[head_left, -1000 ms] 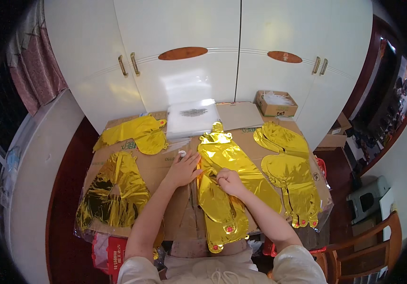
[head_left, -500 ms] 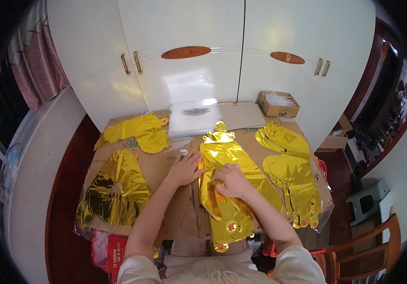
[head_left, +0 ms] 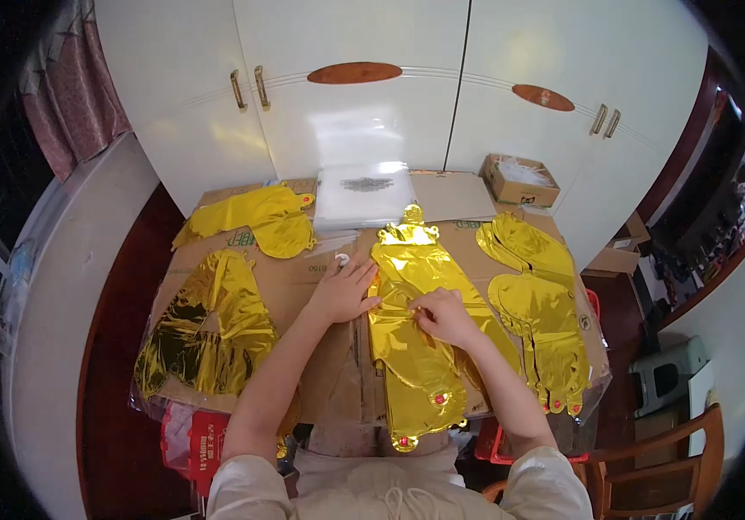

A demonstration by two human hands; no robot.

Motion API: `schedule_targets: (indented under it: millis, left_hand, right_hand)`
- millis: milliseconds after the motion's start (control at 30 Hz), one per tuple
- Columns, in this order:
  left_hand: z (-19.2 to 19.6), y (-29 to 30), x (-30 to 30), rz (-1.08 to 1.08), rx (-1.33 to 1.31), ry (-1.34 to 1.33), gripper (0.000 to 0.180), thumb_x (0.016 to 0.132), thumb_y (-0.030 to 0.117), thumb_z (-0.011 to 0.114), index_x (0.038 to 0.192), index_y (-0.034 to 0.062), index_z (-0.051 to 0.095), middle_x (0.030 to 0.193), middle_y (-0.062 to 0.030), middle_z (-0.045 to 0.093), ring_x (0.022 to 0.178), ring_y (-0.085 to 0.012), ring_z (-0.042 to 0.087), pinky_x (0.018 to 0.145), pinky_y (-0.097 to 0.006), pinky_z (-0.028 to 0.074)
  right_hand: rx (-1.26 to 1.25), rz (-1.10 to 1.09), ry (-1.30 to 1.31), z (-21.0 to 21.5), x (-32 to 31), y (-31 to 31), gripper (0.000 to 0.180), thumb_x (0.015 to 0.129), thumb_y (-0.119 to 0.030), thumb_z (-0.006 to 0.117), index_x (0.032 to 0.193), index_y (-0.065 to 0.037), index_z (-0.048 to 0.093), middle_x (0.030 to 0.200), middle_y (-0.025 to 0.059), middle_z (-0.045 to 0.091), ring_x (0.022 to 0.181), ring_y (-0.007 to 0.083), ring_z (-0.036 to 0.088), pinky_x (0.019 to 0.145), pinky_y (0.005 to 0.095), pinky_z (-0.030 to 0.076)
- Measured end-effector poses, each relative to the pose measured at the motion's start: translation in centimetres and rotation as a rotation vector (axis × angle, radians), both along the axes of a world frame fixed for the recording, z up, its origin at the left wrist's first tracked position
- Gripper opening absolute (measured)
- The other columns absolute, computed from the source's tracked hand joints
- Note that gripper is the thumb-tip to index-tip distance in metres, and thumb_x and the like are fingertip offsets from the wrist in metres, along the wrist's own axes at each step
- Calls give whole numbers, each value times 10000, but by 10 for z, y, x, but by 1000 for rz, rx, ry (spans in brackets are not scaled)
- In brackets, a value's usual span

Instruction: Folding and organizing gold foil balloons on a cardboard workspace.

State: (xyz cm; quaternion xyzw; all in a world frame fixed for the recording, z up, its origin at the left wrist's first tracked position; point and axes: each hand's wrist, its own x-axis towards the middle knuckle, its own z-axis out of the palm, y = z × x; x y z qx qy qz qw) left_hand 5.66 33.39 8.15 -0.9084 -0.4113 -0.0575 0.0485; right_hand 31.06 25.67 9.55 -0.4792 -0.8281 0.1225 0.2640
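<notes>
A flat gold foil balloon (head_left: pixel 433 273), folded over itself in layers, lies in the middle of the cardboard-covered table. Its narrow end points away from me, and red-dotted tabs sit at its near end, which reaches the table's front edge. My left hand (head_left: pixel 345 290) rests flat along the balloon's left edge, fingers spread, partly on the cardboard. Over the balloon's middle, my right hand (head_left: pixel 448 315) has its fingers curled in, with the tips closed on the foil's surface. A small white roundish piece (head_left: pixel 342 258) lies by my left fingertips.
More flat gold foil balloons lie at the back left (head_left: pixel 255 217), front left (head_left: pixel 208 325) and right (head_left: pixel 541 312). A stack of clear plastic bags (head_left: pixel 364 199) and a small open carton (head_left: pixel 520 182) stand along the back. A wooden chair (head_left: pixel 702 451) is at the lower right.
My right hand has moved slightly right, and the lifted foil fold beneath it now lies flatter. My left hand stays at the balloon's left edge. The whole view has shifted a little.
</notes>
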Motion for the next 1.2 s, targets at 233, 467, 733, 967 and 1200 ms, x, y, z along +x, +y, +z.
schedule_targets:
  millis: [233,467,733,967,1200]
  left_hand:
    - [2,-3,-1,7,-2,-1,713,920,555,441,1436,69,365,1492,-73,373,1420,-250,247,1150,-502,175]
    - [9,-3,1,6,-44,40,711,945,549,397,1457,62,324,1528,-90,311,1433,-287,229,1158,-514,134]
    - [9,0,1,25,-105,52,670,958,498,392,1463,65,314,1524,-85,323,1437,-265,221,1160,-523,129]
    - [15,0,2,35,-128,87,675,959,504,380,1469,70,301,1528,-79,315,1441,-258,210,1156,-537,138]
    - [16,-4,-1,35,-131,4,659,968,472,387,1467,52,291,1527,-112,306,1437,-272,220,1148,-531,156]
  right_hand:
    - [171,50,-163,22,-12,-14,260,790,-193,668,1048,-166,668,1080,44,601,1000,240,547,847,404,381]
    - [192,464,-258,0,-40,-23,418,869,-254,595,1257,-100,567,1332,54,529,1314,252,428,1075,437,342]
    - [116,548,-321,-7,-34,-21,411,906,-270,543,1313,-209,547,1438,60,441,1360,276,378,1112,498,306]
    - [100,584,-318,-4,-30,-22,420,904,-266,529,1324,-240,537,1452,62,425,1367,290,368,1118,531,282]
    - [107,522,-239,-3,-33,-23,441,902,-356,544,1305,-177,544,1401,73,481,1351,278,392,1114,541,271]
